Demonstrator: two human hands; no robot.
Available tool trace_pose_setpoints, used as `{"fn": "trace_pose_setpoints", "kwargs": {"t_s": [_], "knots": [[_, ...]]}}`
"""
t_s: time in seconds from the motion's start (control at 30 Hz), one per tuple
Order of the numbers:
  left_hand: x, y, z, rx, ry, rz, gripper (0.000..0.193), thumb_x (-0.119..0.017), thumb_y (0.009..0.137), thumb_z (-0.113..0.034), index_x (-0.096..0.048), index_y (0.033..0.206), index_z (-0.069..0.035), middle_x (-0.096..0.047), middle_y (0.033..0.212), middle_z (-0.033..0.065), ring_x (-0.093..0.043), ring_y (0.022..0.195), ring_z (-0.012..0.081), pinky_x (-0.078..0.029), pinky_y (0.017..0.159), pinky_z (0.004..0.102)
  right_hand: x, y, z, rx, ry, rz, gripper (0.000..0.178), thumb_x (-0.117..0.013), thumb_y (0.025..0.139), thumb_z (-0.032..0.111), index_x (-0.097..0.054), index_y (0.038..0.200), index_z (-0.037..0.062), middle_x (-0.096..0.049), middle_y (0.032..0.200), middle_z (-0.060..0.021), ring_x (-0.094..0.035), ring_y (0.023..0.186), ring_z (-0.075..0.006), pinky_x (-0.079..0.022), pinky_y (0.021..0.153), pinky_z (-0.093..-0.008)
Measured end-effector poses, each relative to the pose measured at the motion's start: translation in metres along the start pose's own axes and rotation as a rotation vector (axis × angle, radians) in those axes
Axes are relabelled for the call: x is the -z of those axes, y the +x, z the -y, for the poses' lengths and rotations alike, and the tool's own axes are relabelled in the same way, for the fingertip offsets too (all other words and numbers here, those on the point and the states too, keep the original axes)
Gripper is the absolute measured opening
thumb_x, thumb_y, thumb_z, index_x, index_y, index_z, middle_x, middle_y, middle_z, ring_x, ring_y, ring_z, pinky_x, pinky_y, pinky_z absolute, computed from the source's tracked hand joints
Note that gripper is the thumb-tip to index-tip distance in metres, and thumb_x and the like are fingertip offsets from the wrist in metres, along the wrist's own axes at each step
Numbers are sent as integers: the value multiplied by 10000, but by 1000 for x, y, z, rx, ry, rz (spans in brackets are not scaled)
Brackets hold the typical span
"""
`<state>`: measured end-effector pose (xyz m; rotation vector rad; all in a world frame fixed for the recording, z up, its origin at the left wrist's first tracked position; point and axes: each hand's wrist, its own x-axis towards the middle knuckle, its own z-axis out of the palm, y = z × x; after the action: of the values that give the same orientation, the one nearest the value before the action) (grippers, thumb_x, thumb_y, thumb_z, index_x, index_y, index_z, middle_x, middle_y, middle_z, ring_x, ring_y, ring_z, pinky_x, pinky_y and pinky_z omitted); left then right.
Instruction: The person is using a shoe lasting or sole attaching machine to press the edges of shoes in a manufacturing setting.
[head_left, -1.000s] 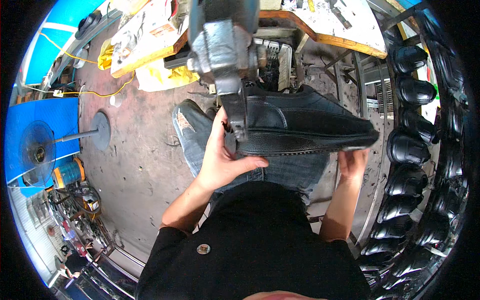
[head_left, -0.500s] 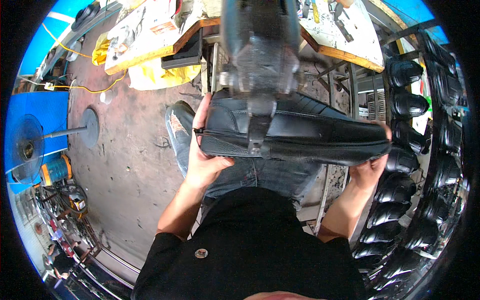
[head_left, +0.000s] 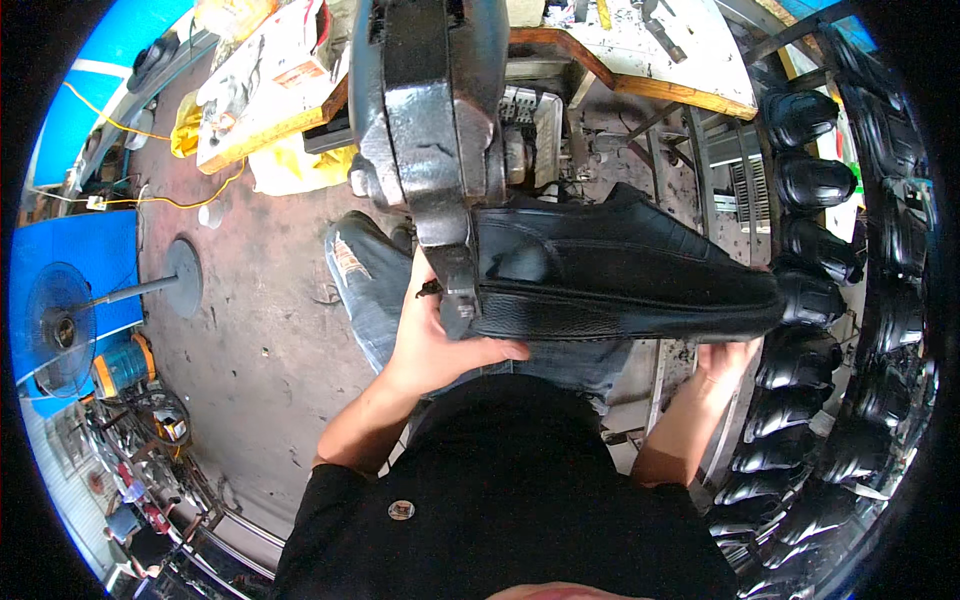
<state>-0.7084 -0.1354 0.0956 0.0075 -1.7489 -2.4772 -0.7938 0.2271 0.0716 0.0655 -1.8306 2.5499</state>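
A long black leather shoe [head_left: 620,265] lies on its side across my lap, heel to the left and toe to the right. The metal head of a shop machine [head_left: 440,120] reaches down over it, and its narrow press arm [head_left: 458,275] rests at the shoe's heel end, along the sole edge. My left hand [head_left: 430,350] is wrapped round the heel end, thumb along the near edge; the machine head hides part of its fingers. With its fingers curled under the toe, my right hand [head_left: 725,362] supports the other end.
Beyond the machine stands a white-topped workbench [head_left: 690,60] with wooden edging, tools lying on it. A white basket [head_left: 545,125] sits under the bench. Racks on the right carry several black shoes [head_left: 800,360]. On the left are a standing fan [head_left: 62,335] and a yellow cable [head_left: 160,202].
The shoe has slid right relative to the machine, so the press arm now meets the heel end instead of the shoe's side further along. Both hands have kept their grip.
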Motion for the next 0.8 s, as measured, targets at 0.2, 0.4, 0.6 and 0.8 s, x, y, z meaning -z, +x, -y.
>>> {"fn": "trace_pose_setpoints", "kwargs": {"t_s": [0.2,0.4,0.6,0.8], "knots": [[7,-15,16,202,-230,-270,1360,-1016,562,-191,-163,1613,-64,-387,1550,75,-424,1389,210,-368,1147,374,-53,40,52,220,-256,149,904,-897,696,327,-437,1391,-22,-598,1281,-215,-624,1151,-295,-501,1020,-424],[31,-21,10,55,-274,-359,1374,-1012,575,-295,-157,1617,-33,-283,1619,96,-368,1454,240,-370,1177,397,-93,49,40,141,-361,310,925,-935,651,201,-429,1393,-21,-592,1312,-178,-598,1200,-268,-451,1075,-391],[65,-30,-16,-43,-123,-437,1364,-1013,559,-347,-203,1604,-12,-302,1620,151,-383,1457,285,-355,1197,440,-125,32,-10,-8,-132,424,846,-892,676,53,-438,1388,5,-592,1335,-171,-601,1208,-263,-484,1047,-399],[107,-50,-23,-89,-10,-452,1297,-1001,590,-301,-232,1595,-14,-329,1605,152,-417,1436,280,-376,1185,433,-151,20,-31,-151,35,542,791,-841,750,-26,-390,1398,23,-548,1388,-193,-576,1257,-281,-492,1062,-412]]}}
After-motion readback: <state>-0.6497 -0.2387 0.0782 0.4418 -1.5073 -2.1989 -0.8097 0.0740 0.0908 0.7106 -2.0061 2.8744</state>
